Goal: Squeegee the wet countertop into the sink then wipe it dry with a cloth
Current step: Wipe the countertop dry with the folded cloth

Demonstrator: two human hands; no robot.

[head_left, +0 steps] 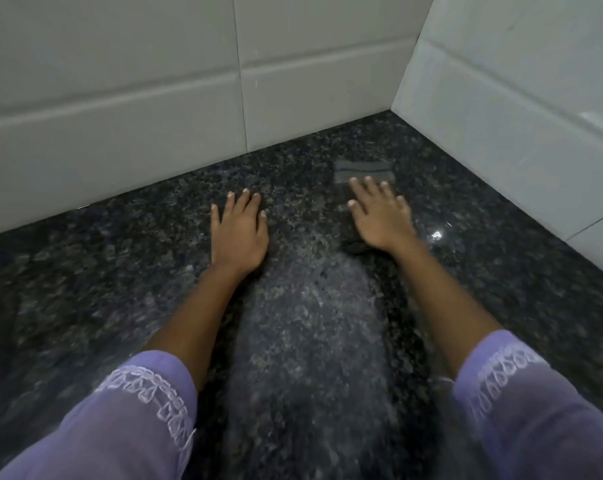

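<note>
The countertop is dark speckled granite running into a corner of pale tiled wall, with a glossy sheen and a bright glint near the right wall. A dark grey cloth with lighter stripes lies flat on it near that corner; its near part is covered and its edges blurred.

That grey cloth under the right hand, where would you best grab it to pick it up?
Probably by the far edge of the cloth, the striped part showing beyond the right hand. It lies flat on the countertop, so come from above, pinching that free edge; the near part is pinned under the palm.
</note>
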